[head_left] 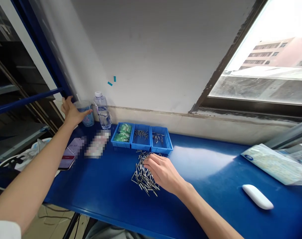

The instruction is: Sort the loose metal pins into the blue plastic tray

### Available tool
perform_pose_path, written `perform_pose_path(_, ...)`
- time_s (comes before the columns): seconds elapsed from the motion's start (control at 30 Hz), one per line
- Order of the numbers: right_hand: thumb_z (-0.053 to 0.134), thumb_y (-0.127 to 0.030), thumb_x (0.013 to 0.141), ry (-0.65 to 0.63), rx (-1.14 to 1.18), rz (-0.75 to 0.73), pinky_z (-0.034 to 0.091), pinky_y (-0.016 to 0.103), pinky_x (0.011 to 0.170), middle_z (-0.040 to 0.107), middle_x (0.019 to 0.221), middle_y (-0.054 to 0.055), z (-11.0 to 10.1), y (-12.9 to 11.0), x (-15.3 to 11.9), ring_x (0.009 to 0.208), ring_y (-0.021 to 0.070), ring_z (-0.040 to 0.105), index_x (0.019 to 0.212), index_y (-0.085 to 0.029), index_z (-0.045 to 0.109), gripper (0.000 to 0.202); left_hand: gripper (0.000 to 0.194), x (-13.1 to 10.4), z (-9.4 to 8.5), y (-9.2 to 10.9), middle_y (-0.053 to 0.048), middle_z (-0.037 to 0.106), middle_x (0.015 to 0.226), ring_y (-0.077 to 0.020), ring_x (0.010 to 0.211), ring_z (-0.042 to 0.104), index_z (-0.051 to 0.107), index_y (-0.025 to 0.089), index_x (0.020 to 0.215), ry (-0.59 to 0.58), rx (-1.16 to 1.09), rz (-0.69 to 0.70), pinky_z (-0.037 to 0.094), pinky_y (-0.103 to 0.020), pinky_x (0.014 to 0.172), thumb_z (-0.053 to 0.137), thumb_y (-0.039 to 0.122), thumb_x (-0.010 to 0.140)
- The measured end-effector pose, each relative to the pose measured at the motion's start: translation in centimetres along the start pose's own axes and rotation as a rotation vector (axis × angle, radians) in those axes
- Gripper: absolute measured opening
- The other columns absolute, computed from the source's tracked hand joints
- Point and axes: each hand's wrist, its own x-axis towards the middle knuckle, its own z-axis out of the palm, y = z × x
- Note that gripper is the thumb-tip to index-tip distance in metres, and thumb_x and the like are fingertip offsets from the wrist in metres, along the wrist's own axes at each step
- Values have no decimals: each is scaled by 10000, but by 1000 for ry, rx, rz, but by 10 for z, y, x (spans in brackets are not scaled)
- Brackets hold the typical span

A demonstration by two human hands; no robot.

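My left hand reaches to the back left, thumb and fingers spread, in front of a plastic cup with a blue pattern. Whether it touches the cup I cannot tell. My right hand is over a loose heap of slim silvery metal pins on the blue table. Its fingers are curled together and point down at the heap; what sits between the fingertips is hidden. Just behind the heap stand three blue bins in a row: a left bin with green packets, a middle bin and a right bin with metal pins.
A clear water bottle stands by the wall beside the cup. A phone and a blurred-out item lie at the left. On the right are a white rounded object and a plastic-wrapped pack. A blue metal bar crosses the left side.
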Motion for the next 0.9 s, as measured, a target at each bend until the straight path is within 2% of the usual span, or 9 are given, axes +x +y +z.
perform_pose_path(0.1,324,-145,1126,-3,12,24,453,262,612,719,899,55,1,2,1,722,145,663,1018,-182,579,279,925,-10,-29,44,-302,269,1611,-424,1495,245,348,18,1461,187,45,-23,195,-718,1203,885,337,778)
perform_pose_path(0.2,348,-162,1132,8,1,19,440,251,585,722,905,53,-1,5,6,677,132,658,1036,-176,594,265,502,-37,-50,103,-196,518,1435,-321,1353,474,513,76,1351,368,-54,185,442,-512,1090,706,197,903)
perform_pose_path(0.27,392,-185,1132,27,4,-13,452,245,593,719,899,53,-2,6,13,681,129,658,1039,-176,621,247,217,-64,-51,139,-102,664,1172,-239,1097,623,605,141,1210,155,-165,357,514,-408,949,559,209,1009)
perform_pose_path(0.33,449,-219,1126,99,18,-26,473,244,614,719,875,49,-1,6,19,681,129,657,1046,-181,642,212,149,-95,-41,165,-49,719,1061,-206,986,666,636,191,1131,-208,-223,603,516,-360,890,528,237,1039)
perform_pose_path(0.37,483,-235,1118,162,21,-17,482,246,620,718,855,44,1,5,21,669,128,652,1044,-184,648,187,131,-109,-33,175,-38,734,1014,-198,931,676,637,197,1100,-281,-247,717,512,-350,856,526,233,1040)
perform_pose_path(0.43,553,-242,1094,321,26,11,496,250,623,719,824,36,6,2,23,647,128,645,1019,-193,653,134,113,-133,-15,185,-28,729,897,-187,811,672,621,196,1032,-297,-314,818,499,-332,756,511,219,1038)
perform_pose_path(0.5,574,-192,1074,425,44,17,511,246,633,732,838,38,12,-3,21,666,132,664,988,-201,655,118,126,-150,0,187,-29,716,844,-181,745,660,612,195,1023,-286,-390,755,496,-322,711,492,228,1043)
perform_pose_path(0.7,408,-44,1056,383,56,3,548,239,676,765,995,86,24,-14,13,778,148,726,1098,-194,664,299,126,-169,8,180,-37,738,859,-192,743,665,635,194,1074,-387,-464,788,490,-327,691,521,208,1024)
perform_pose_path(0.9,519,-223,1099,354,91,41,543,240,645,771,856,47,27,-14,17,699,153,732,1042,-201,643,139,168,-175,-1,178,-39,735,849,-186,729,640,654,183,987,-492,-568,750,490,-324,682,514,107,935)
